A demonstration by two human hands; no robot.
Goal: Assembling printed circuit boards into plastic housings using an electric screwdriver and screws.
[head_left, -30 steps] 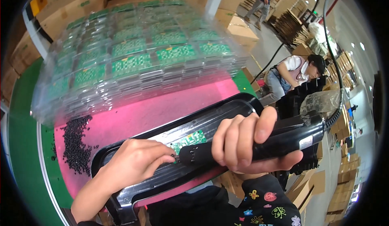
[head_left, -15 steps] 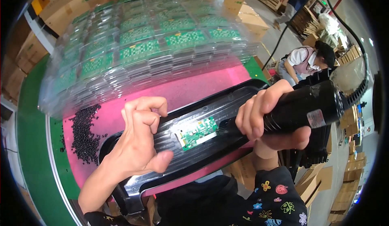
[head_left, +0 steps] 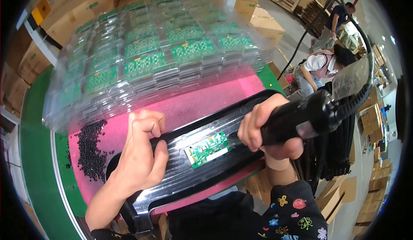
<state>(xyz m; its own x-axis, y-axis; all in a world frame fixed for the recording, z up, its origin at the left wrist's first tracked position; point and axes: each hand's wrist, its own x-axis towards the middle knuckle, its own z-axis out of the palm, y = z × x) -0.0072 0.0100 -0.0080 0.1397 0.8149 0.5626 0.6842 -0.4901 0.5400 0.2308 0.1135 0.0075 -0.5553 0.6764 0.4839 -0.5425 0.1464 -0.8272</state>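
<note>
A long black plastic housing lies slanted over a pink mat. A small green circuit board sits in its middle. My left hand rests on the housing's left part, fingers curled on its upper edge, holding it down. My right hand grips a black powered screwdriver, its tip at the board's right end. A cable runs up from the tool.
Stacked clear trays of green circuit boards fill the area behind the mat. A pile of small black screws lies left on the mat. Cardboard boxes stand behind. Two other people work at the far right beside black parts.
My left hand has shifted left along the housing and curled onto its edge, uncovering the green board. My right hand has brought the screwdriver tip to the board's right end.
</note>
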